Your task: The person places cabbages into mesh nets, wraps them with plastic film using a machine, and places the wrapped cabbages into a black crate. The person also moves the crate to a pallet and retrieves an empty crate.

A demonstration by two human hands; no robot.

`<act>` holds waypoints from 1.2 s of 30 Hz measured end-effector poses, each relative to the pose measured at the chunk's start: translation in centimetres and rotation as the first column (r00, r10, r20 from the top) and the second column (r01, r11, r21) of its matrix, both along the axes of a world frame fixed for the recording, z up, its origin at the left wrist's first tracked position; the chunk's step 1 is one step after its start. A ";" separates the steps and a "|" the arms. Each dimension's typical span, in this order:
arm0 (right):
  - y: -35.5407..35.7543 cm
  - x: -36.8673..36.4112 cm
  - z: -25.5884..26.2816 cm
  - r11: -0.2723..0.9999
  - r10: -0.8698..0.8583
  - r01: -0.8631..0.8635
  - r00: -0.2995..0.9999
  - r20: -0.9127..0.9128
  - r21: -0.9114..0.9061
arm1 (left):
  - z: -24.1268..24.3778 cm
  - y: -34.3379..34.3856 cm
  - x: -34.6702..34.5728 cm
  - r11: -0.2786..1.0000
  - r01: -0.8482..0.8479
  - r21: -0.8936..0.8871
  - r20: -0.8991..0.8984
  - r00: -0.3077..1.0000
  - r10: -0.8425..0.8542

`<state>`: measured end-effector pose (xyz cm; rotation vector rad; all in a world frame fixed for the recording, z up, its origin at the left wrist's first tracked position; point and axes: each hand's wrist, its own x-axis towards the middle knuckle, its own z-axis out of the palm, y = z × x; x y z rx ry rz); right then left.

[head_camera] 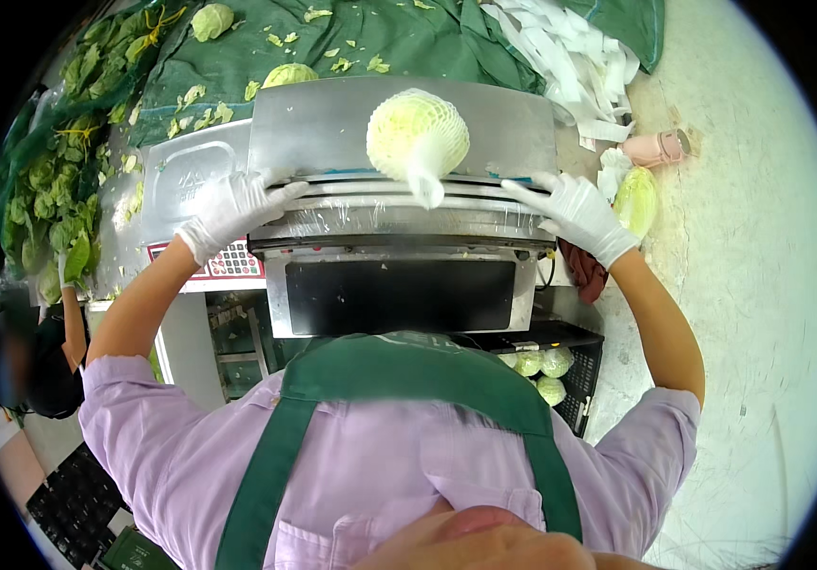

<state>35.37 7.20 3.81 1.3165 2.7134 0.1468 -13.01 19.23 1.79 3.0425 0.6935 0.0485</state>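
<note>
A pale green cabbage (415, 132) in a white foam net sits on the metal top (315, 121) of a film wrapping machine, the net's gathered end hanging toward me. White gloves cover both hands. At the left end of the machine's roller slot (380, 187) is my left hand (241, 206), fingers extended along it. My right hand (576, 210) mirrors it at the right end, thumb and fingers spread. Clear film (401, 217) lies wrinkled along the front edge between them. Whether either fingertip touches the film cannot be made out. Nearer me lies a black plate (401, 296).
Left of the machine stands a scale (191, 171) with a keypad (233, 260). Loose cabbages (212, 21) and leaf scraps lie on green cloth (380, 43). White foam nets (579, 57), a pink cup (654, 147) and a crate (586, 377) are rightward. A co-worker (30, 356) handles greens at left.
</note>
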 end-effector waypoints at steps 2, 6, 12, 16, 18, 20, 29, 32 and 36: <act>0.0 0.5 -2.6 0.998 0.058 -0.058 0.998 -0.019 0.034 | -0.6 -0.2 2.2 0.996 0.090 0.018 -0.056 0.994 -0.089; 0.6 -2.7 -5.9 0.999 -0.042 0.043 0.862 -0.506 -0.010 | -3.2 -0.9 4.8 0.993 0.093 -0.069 0.264 0.962 -0.071; -3.9 -5.0 5.0 0.550 -0.832 0.048 0.120 -0.542 -0.834 | 5.0 -6.2 2.0 0.370 0.020 -0.929 0.303 0.617 0.726; 1.7 -5.0 6.5 0.919 -0.382 0.106 -0.007 -0.924 -0.381 | 7.2 -2.9 2.0 0.797 0.012 -0.604 0.681 0.527 0.509; 7.0 -5.4 4.8 0.964 -0.124 0.265 0.364 -0.923 -0.025 | 7.4 0.4 5.8 0.862 0.043 -0.504 0.681 0.634 0.367; 10.2 -5.3 1.2 0.976 -0.024 0.162 0.750 -0.661 0.148 | 3.9 2.4 9.4 0.938 0.023 -0.347 0.589 0.783 0.199; 3.5 -11.1 2.5 0.535 -0.667 -0.344 0.388 -0.636 -0.772 | 0.8 -2.1 11.6 0.151 0.116 -0.982 0.181 0.816 0.549; -4.6 -10.7 -2.0 0.234 -0.884 -0.375 0.303 -0.357 -0.897 | 1.9 -8.8 10.7 -0.290 0.089 -0.953 -0.094 0.822 0.562; -10.8 -12.2 -7.8 0.008 -0.952 -0.329 0.286 -0.107 -0.944 | -2.2 -13.9 9.9 -0.558 0.030 -0.829 -0.324 0.788 0.523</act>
